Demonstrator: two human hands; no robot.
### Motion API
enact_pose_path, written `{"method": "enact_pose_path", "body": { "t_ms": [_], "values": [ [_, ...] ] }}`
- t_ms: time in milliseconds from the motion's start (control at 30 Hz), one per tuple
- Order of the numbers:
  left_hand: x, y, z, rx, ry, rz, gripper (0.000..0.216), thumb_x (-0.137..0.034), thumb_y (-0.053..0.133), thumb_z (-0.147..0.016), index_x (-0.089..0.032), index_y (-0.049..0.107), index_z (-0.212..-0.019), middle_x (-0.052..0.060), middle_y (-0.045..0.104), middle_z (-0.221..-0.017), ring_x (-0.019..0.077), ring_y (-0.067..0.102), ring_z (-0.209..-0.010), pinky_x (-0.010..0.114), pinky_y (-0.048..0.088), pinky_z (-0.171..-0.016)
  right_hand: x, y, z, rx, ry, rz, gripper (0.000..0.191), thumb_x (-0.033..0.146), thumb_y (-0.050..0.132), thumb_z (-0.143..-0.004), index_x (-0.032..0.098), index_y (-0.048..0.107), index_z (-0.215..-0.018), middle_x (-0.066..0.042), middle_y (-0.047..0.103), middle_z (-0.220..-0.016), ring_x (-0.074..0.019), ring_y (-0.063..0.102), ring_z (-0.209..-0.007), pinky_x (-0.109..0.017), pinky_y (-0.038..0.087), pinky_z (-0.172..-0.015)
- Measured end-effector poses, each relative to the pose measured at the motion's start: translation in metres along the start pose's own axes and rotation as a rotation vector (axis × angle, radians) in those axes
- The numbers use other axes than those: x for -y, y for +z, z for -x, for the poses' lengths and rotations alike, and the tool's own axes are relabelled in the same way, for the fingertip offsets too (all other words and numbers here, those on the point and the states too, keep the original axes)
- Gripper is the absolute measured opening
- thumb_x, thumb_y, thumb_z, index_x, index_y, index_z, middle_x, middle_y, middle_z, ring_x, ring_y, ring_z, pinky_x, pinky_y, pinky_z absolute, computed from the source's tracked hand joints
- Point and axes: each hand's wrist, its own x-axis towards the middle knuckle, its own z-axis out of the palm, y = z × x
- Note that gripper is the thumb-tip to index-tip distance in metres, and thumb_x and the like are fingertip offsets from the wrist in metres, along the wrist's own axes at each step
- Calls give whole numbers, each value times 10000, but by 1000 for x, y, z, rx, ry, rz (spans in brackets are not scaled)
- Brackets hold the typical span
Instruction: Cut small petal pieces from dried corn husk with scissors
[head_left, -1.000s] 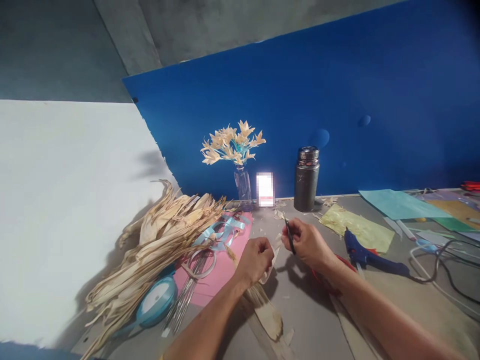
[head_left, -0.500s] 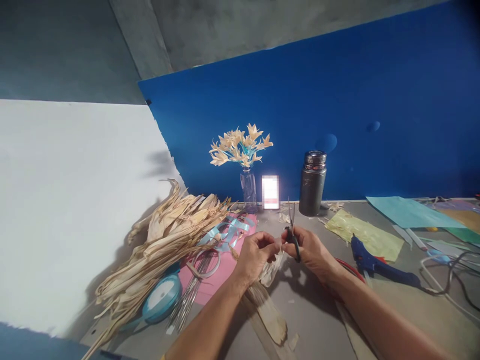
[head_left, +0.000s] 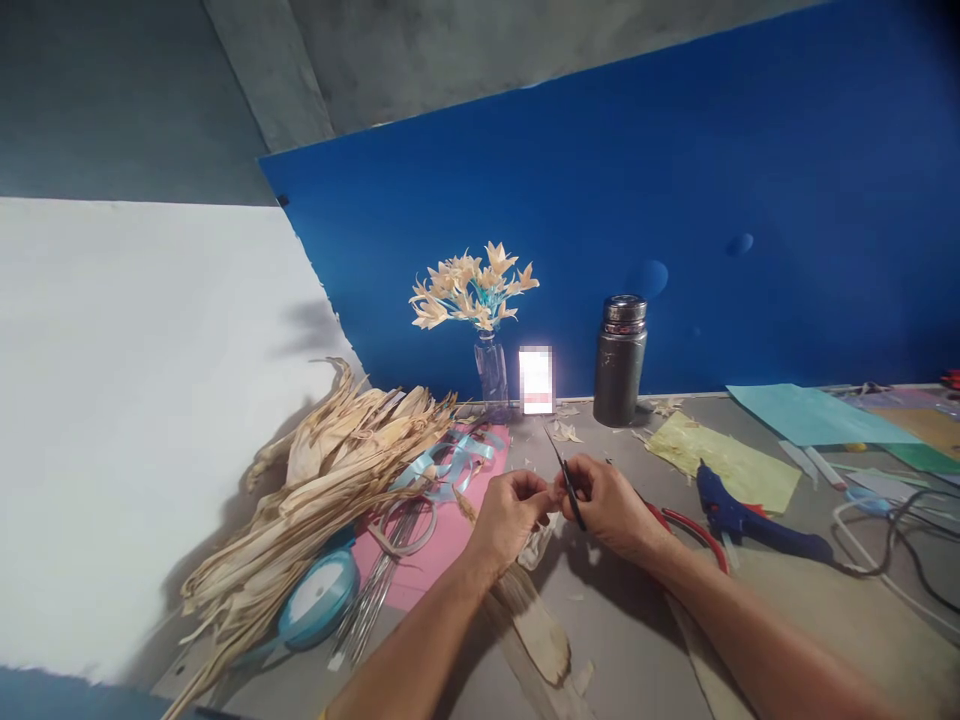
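One left hand (head_left: pixel 512 515) pinching, on what I can't tell | one right hand (head_left: pixel 609 505) gripping one scissors (head_left: pixel 570 488) | one flask (head_left: pixel 619 365)

Scissors (head_left: pixel 572 497) are gripped in the right hand (head_left: pixel 609 508), tips pointed away, and the left hand (head_left: pixel 508 518) is pinched up close beside it, though what's between those fingers can't really be made out. Dried husks (head_left: pixel 322 490) are piled up left, pale flowers (head_left: pixel 476 288) are stuck in a clear bottle (head_left: pixel 491 372).
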Motion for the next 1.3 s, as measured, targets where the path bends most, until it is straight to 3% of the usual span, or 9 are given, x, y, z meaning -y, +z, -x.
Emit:
{"method": "enact_pose_path", "body": {
  "t_ms": [133,300,533,667,767,867,1000,1133,1300],
  "values": [
    [0,-1,0,52,37,0,352,-457,751,-701,-148,590,-653,-30,509,-515,84,419,-480,224,286,-484,0,1,1,-51,-34,176,68,203,551,-643,204,535,-709,39,527,-617,-123,415,-579,-245,292,-553],
    [-8,-4,7,324,24,185,357,-453,768,-711,-147,584,-717,-19,536,-591,83,459,-536,214,327,-542,-5,-11,-5,-107,-4,274,71,197,560,-670,203,561,-740,29,571,-636,-130,445,-591,-249,297,-571],
    [-2,-5,-2,30,-31,291,279,-340,750,-662,-152,554,-723,11,594,-696,124,576,-597,238,429,-555,-15,-35,-11,86,28,172,97,176,608,-608,184,550,-530,39,548,-472,-111,457,-464,-226,280,-455],
    [0,-2,-2,25,0,251,329,-226,723,-632,-151,554,-904,-39,579,-627,121,568,-546,245,441,-547,-9,-31,-11,11,22,137,42,219,614,-681,178,605,-685,26,614,-591,-121,495,-546,-226,337,-506],
    [2,1,0,49,98,170,425,-198,708,-663,-159,507,-1035,-63,577,-593,117,542,-536,236,418,-539,-5,-22,-9,36,-5,67,144,263,629,-707,174,624,-820,12,662,-706,-128,538,-605,-223,385,-541],
    [5,4,2,50,146,91,447,-182,694,-683,-163,483,-1076,-59,591,-605,111,522,-542,224,386,-530,-4,-12,-5,42,-63,64,78,227,593,-713,186,573,-775,18,642,-703,-122,516,-605,-225,363,-547],
    [4,5,4,35,156,20,372,-140,641,-677,-164,524,-1029,-46,597,-639,106,519,-565,217,375,-542,-6,-7,-2,2,-98,136,81,172,575,-679,205,512,-719,45,577,-653,-120,472,-599,-240,331,-570],
    [-1,5,6,42,93,-104,141,-286,601,-760,-151,623,-797,7,615,-629,128,550,-566,237,389,-538,-3,-9,-1,-67,-111,173,76,200,577,-693,210,518,-740,38,577,-675,-131,491,-614,-251,359,-594],
    [-3,7,8,23,80,-172,208,-324,569,-745,-168,589,-609,-6,556,-514,124,491,-489,244,355,-499,0,-9,0,-52,-87,147,78,209,579,-702,213,525,-759,19,628,-726,-140,533,-631,-249,392,-596]
  ]
}}
